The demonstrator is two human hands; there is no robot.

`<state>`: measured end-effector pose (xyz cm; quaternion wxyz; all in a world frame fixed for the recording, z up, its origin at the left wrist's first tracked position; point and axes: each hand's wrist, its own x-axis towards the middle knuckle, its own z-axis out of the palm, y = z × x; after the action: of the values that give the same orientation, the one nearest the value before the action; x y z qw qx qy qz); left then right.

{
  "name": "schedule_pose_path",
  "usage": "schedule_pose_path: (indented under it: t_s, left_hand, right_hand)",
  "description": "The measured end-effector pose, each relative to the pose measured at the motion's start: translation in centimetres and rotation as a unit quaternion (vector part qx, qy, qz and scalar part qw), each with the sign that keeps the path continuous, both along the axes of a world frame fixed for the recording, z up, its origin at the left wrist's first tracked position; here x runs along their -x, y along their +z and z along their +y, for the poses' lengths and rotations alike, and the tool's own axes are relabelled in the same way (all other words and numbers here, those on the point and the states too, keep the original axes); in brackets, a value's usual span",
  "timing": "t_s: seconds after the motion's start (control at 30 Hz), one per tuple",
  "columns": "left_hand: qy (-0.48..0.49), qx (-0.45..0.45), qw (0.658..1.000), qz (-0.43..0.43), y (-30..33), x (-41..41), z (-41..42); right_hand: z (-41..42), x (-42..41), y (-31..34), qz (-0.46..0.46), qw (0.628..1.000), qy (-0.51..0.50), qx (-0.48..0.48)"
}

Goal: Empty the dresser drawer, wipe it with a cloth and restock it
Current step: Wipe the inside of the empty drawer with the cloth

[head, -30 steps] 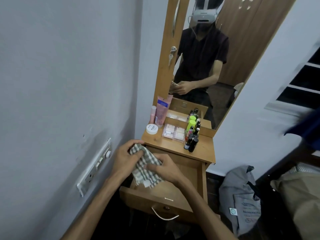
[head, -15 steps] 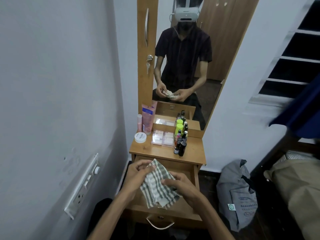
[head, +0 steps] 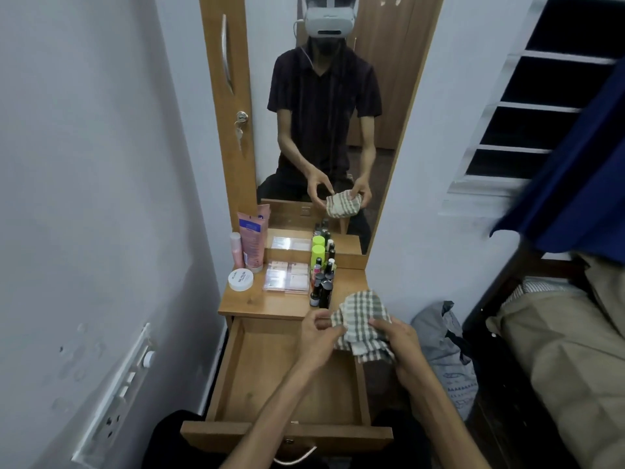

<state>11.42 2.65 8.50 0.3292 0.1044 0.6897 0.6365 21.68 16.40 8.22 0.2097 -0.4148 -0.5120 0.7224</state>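
Beside the tan wooden dresser [head: 257, 304], the cloth [head: 363, 319] is grey-and-white checked; atop it, pink tube [head: 253, 240], lime-green bottle [head: 318, 253].

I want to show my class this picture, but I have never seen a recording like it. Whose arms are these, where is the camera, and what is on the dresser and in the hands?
The camera sits on the person's head, looking forward and down, so the arms are their own. The mirror shows the same person wearing the headset. The left hand and right hand together hold a checked cloth above the open drawer, which looks empty. On the dresser top stand a white jar, a pink tube, a clear compartment box and a cluster of small bottles.
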Motion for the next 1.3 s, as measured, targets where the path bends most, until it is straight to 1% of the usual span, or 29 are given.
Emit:
schedule_pose_path:
  t_s: [0.07,0.2,0.33,0.43,0.53,0.6,0.67,0.73,0.8,0.93,1.07,1.2,1.3]
  left_hand:
    - [-0.007,0.021,0.999,0.023,-0.1,-0.1,1.5]
    - [-0.015,0.032,0.997,0.068,-0.8,0.0,3.2]
    - [-0.007,0.027,0.994,0.104,-0.9,0.0,3.3]
    - [0.005,0.041,0.992,0.122,-1.9,0.6,2.8]
    - [0.005,0.055,0.99,0.126,-2.7,1.2,2.2]
    - [0.01,0.067,0.99,0.128,-3.5,1.8,1.8]
    - [0.015,0.074,0.989,0.129,-3.9,2.2,1.5]
    - [0.014,0.086,0.987,0.136,-4.2,2.4,1.4]
    - [0.006,0.092,0.986,0.141,-4.6,2.3,1.4]
    - [-0.001,0.087,0.984,0.158,-5.3,1.7,1.1]
    - [0.002,0.093,0.981,0.168,-5.4,1.1,0.4]
    - [0.014,0.103,0.979,0.173,-5.8,1.0,-0.9]
    - [0.021,0.12,0.973,0.198,-6.3,1.3,-2.6]
  right_hand:
    - [1.6,0.4,0.1,-0.011,0.999,-0.021,-0.025]
    - [4.6,2.5,1.1,-0.009,0.998,-0.037,-0.057]
    - [7.1,5.5,1.8,0.006,0.999,-0.023,-0.045]
    - [8.7,7.8,0.6,0.003,0.999,-0.023,-0.027]
    - [9.2,9.5,-1.8,-0.061,0.997,0.0,-0.038]
    - [9.3,10.1,-3.5,-0.114,0.989,0.013,-0.097]
    - [9.0,10.5,-4.1,-0.159,0.972,0.021,-0.173]
    - [8.6,10.6,-4.0,-0.21,0.941,0.034,-0.264]
    - [8.4,10.6,-4.1,-0.232,0.914,0.032,-0.33]
    - [8.0,10.6,-5.0,-0.243,0.885,0.033,-0.395]
    - [7.4,10.9,-6.4,-0.268,0.832,0.082,-0.479]
    - [7.1,11.6,-7.0,-0.28,0.798,0.091,-0.526]
    - [6.9,11.8,-6.9,-0.291,0.783,0.102,-0.539]
